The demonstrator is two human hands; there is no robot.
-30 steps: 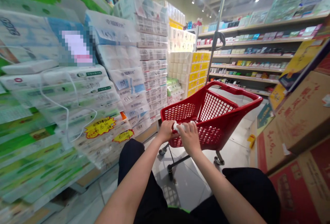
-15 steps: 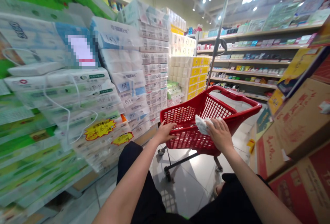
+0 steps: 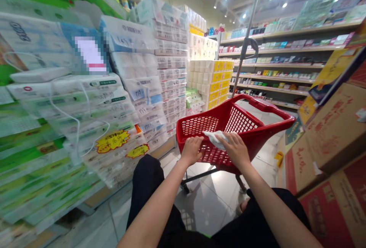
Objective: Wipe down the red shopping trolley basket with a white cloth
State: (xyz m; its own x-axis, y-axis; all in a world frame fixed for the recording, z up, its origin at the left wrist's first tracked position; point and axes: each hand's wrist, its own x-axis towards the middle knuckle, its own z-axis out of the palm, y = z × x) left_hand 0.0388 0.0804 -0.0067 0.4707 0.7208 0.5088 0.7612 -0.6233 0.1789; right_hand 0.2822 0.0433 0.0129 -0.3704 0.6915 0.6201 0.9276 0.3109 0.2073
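Note:
In front of me stands a red plastic shopping cart on a wheeled frame, its side turned toward me. My right hand presses a crumpled white cloth against the top rim of the near side. The cloth trails to the left, toward my other hand. My left hand grips the same rim further left, with its fingers curled over the edge. The cart's handle rises at the right, beyond my right hand.
Stacked tissue packs line the left, with a white cable hanging over some and yellow price tags on the front. Cardboard boxes are piled at the right. A metal pole rises behind the cart, before stocked shelves.
My right hand has slid left along the rim with the cloth. My left hand has moved right along it, closer to the cloth. The cart has shifted slightly.

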